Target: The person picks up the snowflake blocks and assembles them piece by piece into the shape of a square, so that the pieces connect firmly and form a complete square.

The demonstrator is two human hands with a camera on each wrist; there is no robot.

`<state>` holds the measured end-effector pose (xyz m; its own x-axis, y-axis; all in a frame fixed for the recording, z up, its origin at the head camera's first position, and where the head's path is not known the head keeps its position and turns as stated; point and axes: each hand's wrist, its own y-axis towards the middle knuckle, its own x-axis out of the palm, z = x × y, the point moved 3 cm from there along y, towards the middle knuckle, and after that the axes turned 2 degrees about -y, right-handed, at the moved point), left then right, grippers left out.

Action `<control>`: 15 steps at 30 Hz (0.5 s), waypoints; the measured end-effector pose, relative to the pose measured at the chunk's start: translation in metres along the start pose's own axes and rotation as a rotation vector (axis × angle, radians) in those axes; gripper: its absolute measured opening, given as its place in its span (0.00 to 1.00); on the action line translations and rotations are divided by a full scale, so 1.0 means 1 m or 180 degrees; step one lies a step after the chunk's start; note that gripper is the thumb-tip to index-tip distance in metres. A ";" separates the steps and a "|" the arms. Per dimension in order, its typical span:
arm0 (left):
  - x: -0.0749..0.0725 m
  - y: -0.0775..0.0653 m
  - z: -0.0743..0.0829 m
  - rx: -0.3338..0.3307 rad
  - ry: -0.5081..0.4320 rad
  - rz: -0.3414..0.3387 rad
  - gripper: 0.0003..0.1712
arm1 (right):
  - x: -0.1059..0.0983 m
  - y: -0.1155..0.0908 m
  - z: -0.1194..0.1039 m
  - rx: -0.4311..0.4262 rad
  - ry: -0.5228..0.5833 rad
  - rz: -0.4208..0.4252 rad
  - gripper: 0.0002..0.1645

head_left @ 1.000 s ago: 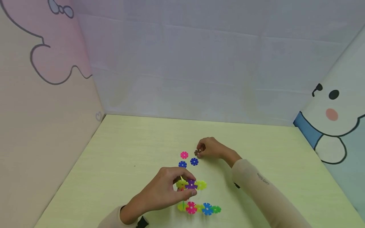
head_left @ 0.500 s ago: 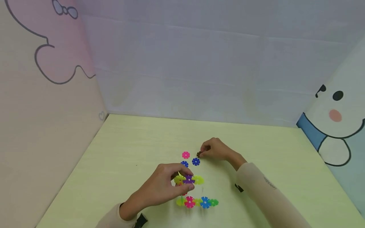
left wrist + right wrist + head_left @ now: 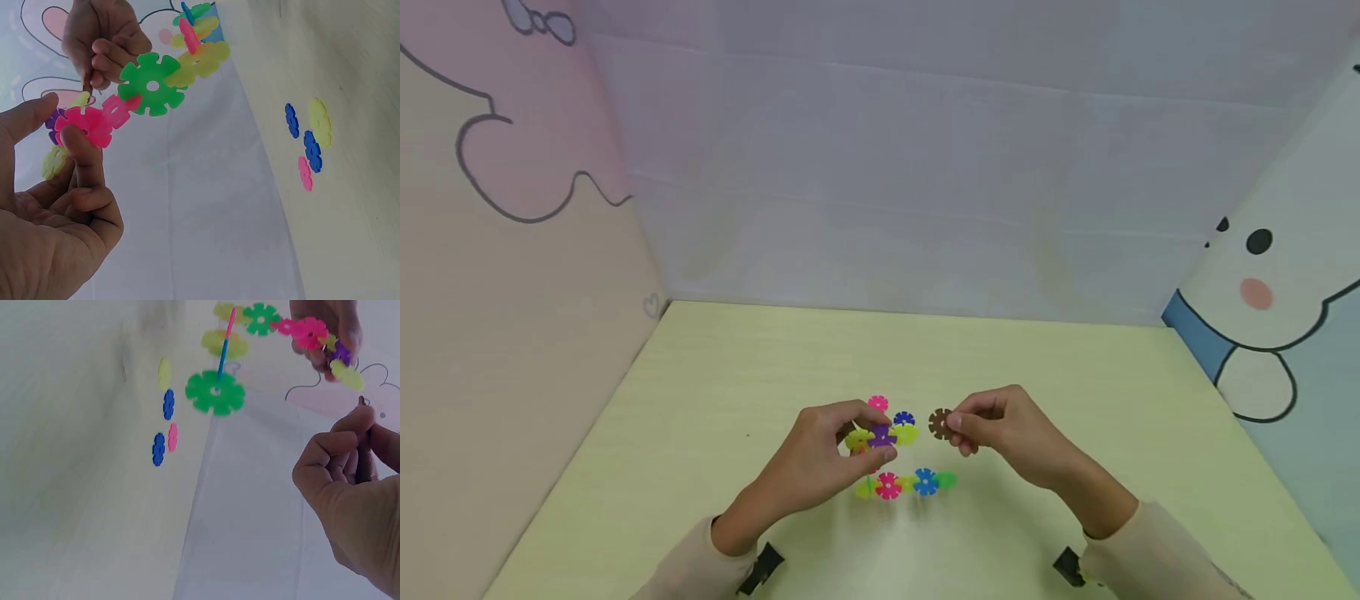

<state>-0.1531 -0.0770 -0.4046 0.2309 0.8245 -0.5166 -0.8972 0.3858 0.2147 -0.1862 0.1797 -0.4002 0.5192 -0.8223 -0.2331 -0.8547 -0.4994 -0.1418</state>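
Above the pale-yellow table [image 3: 760,375], curled fingers pinch — left hand [image 3: 822,450], a multicoloured chain of notched plastic discs [image 3: 139,76]; right hand [image 3: 1028,437], a brown notched disc [image 3: 936,425].

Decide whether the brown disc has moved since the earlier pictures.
Yes: in the head view, the brown disc has moved rightward and down the picture, judged against the back-left corner of the table.

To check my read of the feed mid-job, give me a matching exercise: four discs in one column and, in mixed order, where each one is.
1. brown disc
2. loose pink disc
3. light blue disc
4. purple disc

A. joined between two yellow discs
B. lying on the table
C. pinched by the right hand
D. joined between a yellow disc and a green disc

Pairs: 1-C, 2-B, 3-D, 4-A
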 end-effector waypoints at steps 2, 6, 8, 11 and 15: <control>0.002 0.001 0.001 0.0013 -0.0005 -0.0006 0.15 | 0.005 -0.008 -0.003 0.0064 0.0105 -0.0057 0.19; 0.002 0.001 0.004 0.0071 -0.0028 -0.0051 0.16 | 0.012 -0.012 -0.006 0.0149 0.0239 -0.0074 0.19; 0.003 0.000 0.005 0.0092 -0.0045 -0.0086 0.16 | 0.015 -0.013 -0.007 0.0180 0.0269 -0.0063 0.19; 0.005 -0.001 0.005 0.0117 -0.0036 -0.0110 0.16 | 0.019 -0.013 -0.007 0.0218 0.0346 -0.0066 0.18; 0.006 -0.003 0.005 0.0175 0.0095 -0.0051 0.16 | 0.024 -0.012 -0.005 0.0243 0.0409 -0.0070 0.18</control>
<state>-0.1470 -0.0715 -0.4042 0.2330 0.8057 -0.5446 -0.8713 0.4217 0.2511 -0.1632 0.1648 -0.3990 0.5292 -0.8420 -0.1047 -0.8381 -0.4995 -0.2194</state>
